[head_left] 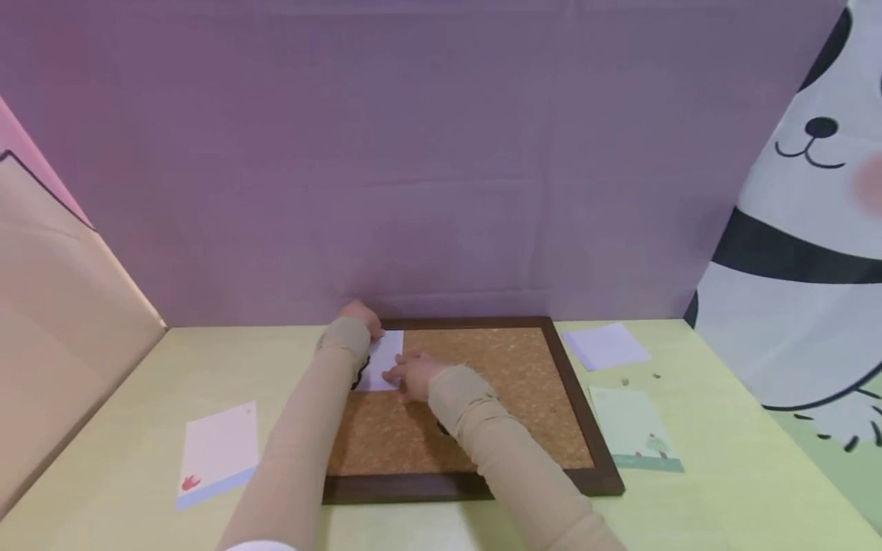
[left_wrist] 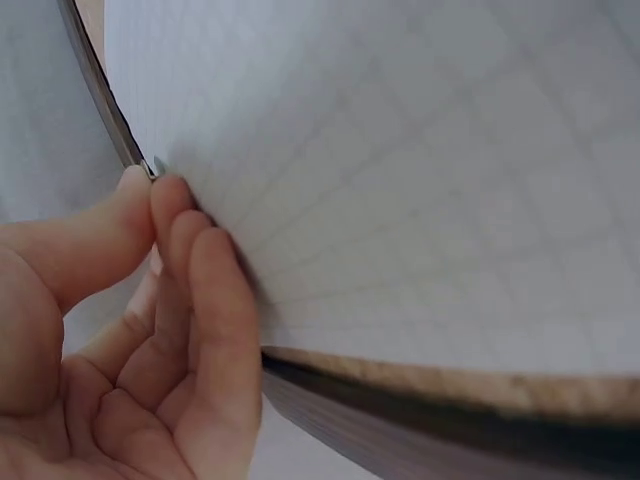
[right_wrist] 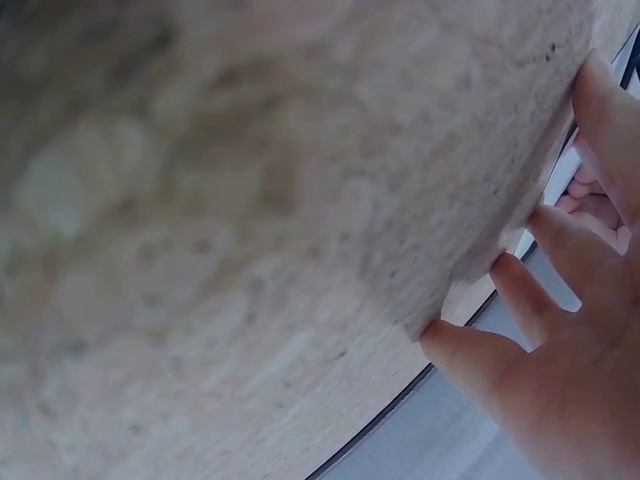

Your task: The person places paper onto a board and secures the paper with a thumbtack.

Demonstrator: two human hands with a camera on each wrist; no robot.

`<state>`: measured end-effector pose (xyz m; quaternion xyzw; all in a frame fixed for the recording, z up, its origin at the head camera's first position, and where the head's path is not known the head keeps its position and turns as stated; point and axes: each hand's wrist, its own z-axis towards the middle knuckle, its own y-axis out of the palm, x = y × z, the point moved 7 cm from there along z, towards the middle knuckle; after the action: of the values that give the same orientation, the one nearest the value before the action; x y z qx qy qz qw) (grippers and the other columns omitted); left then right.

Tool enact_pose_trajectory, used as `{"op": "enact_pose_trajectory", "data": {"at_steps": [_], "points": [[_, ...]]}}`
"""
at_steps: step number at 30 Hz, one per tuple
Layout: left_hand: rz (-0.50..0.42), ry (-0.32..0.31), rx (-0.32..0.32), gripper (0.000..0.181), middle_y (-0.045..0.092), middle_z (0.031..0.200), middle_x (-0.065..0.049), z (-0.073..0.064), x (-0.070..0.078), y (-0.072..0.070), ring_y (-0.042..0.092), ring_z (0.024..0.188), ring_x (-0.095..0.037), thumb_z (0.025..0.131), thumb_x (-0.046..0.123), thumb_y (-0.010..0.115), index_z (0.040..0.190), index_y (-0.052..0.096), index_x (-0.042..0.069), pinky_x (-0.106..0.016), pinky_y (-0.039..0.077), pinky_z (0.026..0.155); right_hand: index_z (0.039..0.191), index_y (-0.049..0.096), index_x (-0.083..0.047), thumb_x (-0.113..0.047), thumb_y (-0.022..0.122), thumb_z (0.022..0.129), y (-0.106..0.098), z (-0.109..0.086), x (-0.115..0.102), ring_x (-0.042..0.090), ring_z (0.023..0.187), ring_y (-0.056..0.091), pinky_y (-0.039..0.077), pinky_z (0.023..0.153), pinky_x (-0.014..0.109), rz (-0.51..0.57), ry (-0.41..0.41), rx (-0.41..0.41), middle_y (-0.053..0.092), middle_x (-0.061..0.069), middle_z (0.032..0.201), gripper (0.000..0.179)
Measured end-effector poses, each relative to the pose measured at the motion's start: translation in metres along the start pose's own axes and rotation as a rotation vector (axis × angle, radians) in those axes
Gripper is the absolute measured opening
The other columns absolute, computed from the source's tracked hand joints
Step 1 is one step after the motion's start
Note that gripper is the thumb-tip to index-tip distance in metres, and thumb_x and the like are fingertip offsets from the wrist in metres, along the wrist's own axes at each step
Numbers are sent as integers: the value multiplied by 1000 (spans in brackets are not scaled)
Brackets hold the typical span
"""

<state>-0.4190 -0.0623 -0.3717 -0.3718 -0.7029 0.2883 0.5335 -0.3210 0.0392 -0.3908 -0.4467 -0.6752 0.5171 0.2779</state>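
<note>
A white sheet of paper (head_left: pixel 386 353) lies on the upper left part of a corkboard (head_left: pixel 510 383) with a dark wooden frame. The left wrist view shows a faint grid on this sheet. At its upper left edge, by the frame, my left hand (head_left: pixel 361 316) pinches a tiny shiny piece (left_wrist: pixel 150 174) between thumb and forefinger, mostly hidden by the fingertips. My right hand (head_left: pixel 419 375) has its fingers spread, with the fingertips (right_wrist: pixel 440 338) pressing along the sheet's right edge on the cork.
Left of the board lies a note sheet (head_left: pixel 220 448) with a blue strip. To the right are a lilac sheet (head_left: pixel 609 347), a green-edged note sheet (head_left: pixel 630 421) and two tiny objects (head_left: pixel 625 381) on the yellow table (head_left: pixel 744 459). A purple cloth (head_left: pixel 441 168) hangs behind.
</note>
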Motion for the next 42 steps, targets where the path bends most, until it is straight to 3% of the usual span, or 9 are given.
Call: {"op": "enact_pose_trajectory", "data": {"at_steps": [4, 7, 11, 16, 25, 31, 42], "points": [[7, 13, -12, 20, 62, 91, -11, -4, -1, 0, 53, 81, -22, 82, 18, 70, 88, 68, -1, -28, 49, 74, 139, 48, -25, -27, 63, 91, 2, 2, 0, 24, 142, 28, 22, 117, 32, 6, 4, 4, 32, 3, 153, 51], [35, -5, -18, 21, 60, 89, -10, 4, -4, 2, 51, 81, -22, 83, 21, 69, 86, 68, 0, -30, 49, 76, 139, 49, -25, -26, 63, 90, 2, 3, 1, 23, 142, 28, 22, 116, 31, 8, 6, 5, 33, 2, 153, 50], [64, -38, -28, 27, 60, 99, -12, 20, -10, 7, 51, 86, -24, 83, 24, 70, 94, 68, 0, -32, 49, 81, 139, 48, -25, -26, 63, 91, 3, 5, 2, 20, 142, 28, 21, 117, 30, 0, -3, 5, 33, 2, 153, 50], [61, -32, -16, 34, 60, 113, -16, 30, -10, 8, 52, 94, -25, 81, 24, 72, 102, 66, -2, -34, 47, 92, 139, 49, -25, -26, 63, 90, 4, 9, 3, 18, 142, 28, 21, 117, 31, -13, -19, 11, 35, 2, 152, 51], [21, -54, -11, 23, 61, 97, -13, 19, -12, 6, 52, 82, -24, 81, 23, 71, 86, 68, 1, -31, 48, 70, 139, 49, -26, -28, 63, 90, 10, 14, 6, 19, 141, 29, 22, 116, 31, -26, -23, 19, 35, 1, 152, 51], [11, -59, -5, 22, 61, 97, -13, 14, -11, 6, 51, 82, -24, 82, 23, 70, 86, 68, 1, -30, 48, 71, 139, 48, -26, -28, 64, 90, 9, 13, 6, 20, 142, 28, 21, 117, 32, -12, -11, 8, 33, 1, 153, 51], [20, -60, 4, 17, 61, 98, -15, 21, -13, 8, 52, 83, -25, 78, 15, 68, 86, 65, 0, -32, 49, 69, 140, 47, -26, -28, 63, 90, 9, 13, 6, 18, 142, 27, 20, 117, 32, -7, -21, 10, 33, 1, 153, 52]]}}
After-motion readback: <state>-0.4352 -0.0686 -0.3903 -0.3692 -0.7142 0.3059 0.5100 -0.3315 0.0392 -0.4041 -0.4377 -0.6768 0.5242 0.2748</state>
